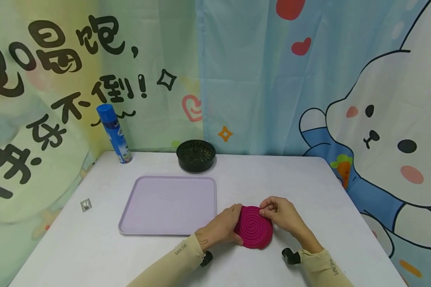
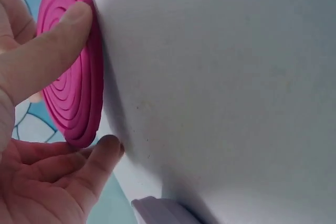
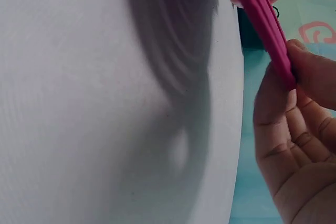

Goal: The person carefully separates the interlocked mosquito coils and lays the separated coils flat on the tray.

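Note:
A round, deep-pink mosquito coil (image 1: 253, 229), wound in a tight spiral, is held between both hands to the right of the lilac tray. My left hand (image 1: 222, 228) grips its left side. In the left wrist view the thumb (image 2: 63, 38) overlaps the coil's face. My right hand (image 1: 283, 215) pinches the coil's upper right edge between thumb and fingers, as the right wrist view also shows. The coil is raised over the white table, and its shadow falls below it.
A lilac tray (image 1: 169, 205) lies left of the hands. Behind it stands a black round holder with a slotted lid (image 1: 196, 156). A blue spray can (image 1: 115, 133) stands at the back left corner. A small metallic square piece (image 1: 86, 205) lies near the left edge.

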Tool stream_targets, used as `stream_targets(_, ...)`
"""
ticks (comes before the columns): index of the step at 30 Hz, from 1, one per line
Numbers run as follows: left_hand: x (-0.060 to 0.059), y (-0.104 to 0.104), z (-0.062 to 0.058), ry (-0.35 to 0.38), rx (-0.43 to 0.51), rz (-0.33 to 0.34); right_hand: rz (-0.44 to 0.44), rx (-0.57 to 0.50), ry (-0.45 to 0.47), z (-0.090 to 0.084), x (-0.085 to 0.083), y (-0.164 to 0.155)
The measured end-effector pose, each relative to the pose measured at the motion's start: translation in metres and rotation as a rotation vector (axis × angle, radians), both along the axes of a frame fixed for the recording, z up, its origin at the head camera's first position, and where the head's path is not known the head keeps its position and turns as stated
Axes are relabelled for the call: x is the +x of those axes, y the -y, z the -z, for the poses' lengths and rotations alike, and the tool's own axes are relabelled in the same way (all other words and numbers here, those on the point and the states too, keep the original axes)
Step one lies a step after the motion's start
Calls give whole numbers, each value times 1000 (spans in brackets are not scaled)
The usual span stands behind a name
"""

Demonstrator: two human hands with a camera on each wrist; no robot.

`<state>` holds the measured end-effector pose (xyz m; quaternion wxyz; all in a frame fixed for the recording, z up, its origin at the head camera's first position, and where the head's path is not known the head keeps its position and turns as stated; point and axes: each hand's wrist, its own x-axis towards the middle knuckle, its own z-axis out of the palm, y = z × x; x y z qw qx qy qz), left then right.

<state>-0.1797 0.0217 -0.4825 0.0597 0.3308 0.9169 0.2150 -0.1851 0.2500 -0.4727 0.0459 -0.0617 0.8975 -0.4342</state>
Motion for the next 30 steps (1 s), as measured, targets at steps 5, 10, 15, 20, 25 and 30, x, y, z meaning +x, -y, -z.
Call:
stream_targets(5,-2,3,1,24,54,-30,0,-44,8,2,0,0)
stream_targets(10,-8,7,-3,57,182,-51,7,-64,-30,-1,0,1)
stream_targets(15,-14,12,-8,109,288,-64,38,-83,-64,-5,-1,1)
stream_targets(20,-18,16,-11,174,380,-103,78,-84,-122,-5,-1,1)
stream_targets(25,-20,16,-11,230,465,-159,98,-91,-177,-4,-3,1)
stream_targets(30,-22,17,-12,249,526,-192,110,-93,-194,-2,-3,1)
